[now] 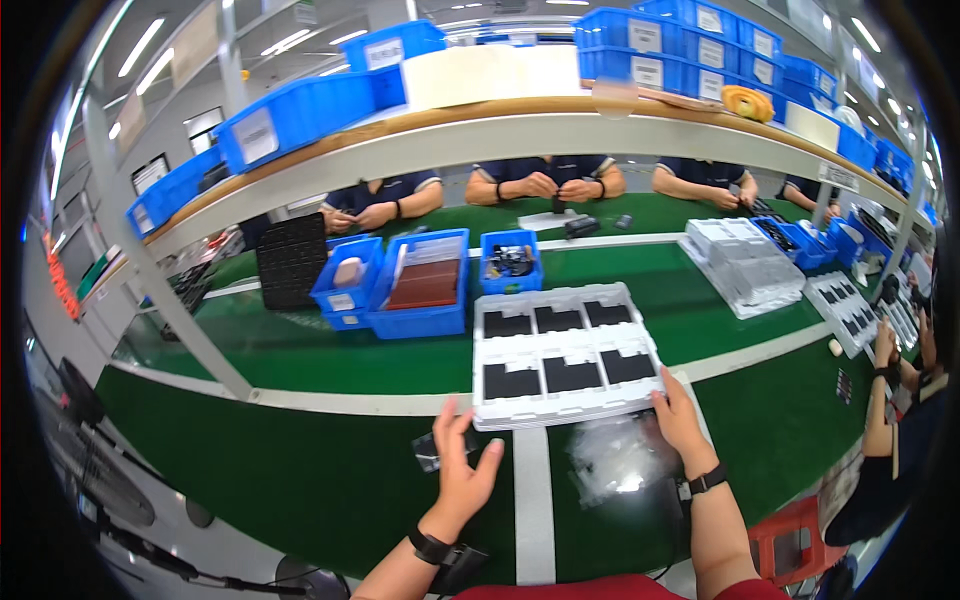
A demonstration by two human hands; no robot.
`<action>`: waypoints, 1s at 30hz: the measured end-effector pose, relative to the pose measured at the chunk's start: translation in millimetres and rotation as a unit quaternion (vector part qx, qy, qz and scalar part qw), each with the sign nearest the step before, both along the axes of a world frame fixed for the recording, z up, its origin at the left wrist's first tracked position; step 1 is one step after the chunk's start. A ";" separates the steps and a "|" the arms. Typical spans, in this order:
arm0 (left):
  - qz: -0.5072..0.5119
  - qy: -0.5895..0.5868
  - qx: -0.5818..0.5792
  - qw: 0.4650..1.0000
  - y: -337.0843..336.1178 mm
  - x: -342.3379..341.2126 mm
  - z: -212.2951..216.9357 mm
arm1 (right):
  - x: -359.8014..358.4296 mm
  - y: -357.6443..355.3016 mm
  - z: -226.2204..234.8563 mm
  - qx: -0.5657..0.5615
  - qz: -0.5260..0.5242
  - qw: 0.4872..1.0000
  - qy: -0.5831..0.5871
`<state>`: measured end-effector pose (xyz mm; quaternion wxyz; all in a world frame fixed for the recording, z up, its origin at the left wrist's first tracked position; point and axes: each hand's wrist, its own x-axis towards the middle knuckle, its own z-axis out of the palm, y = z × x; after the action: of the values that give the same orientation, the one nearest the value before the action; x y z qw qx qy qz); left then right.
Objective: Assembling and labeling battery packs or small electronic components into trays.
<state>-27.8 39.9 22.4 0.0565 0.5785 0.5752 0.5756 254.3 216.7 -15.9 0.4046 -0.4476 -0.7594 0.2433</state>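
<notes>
A white plastic tray [520, 411] lies in front of me, its compartments holding several flat black pieces [573, 375]. By the tray's near right corner, my right hand [681, 418] has its thumb and fingers closed on the edge. My left hand [466, 468] is off the near left corner, fingers spread, holding nothing. Under and beside that hand lies a small dark item in clear wrapping [428, 452], partly covered. Clear plastic bags [618, 460] lie between my forearms, shiny with glare.
Blue bins stand beyond the tray: one with brown pieces [376, 318], one with small dark parts [512, 285]. Stacked white trays [745, 265] sit at the right. A shelf beam [480, 150] crosses overhead with more blue bins. People work across the bench and at the right.
</notes>
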 end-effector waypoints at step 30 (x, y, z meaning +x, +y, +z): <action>-0.487 0.106 0.139 0.855 -88.4 85.4 156.0 | 38.8 55.3 -51.5 -0.032 0.062 0.997 0.015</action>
<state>57.6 -48.5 178.4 0.1875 0.8441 0.1360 0.4837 293.1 272.0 -67.4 0.3856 -0.4089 -0.7715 0.2981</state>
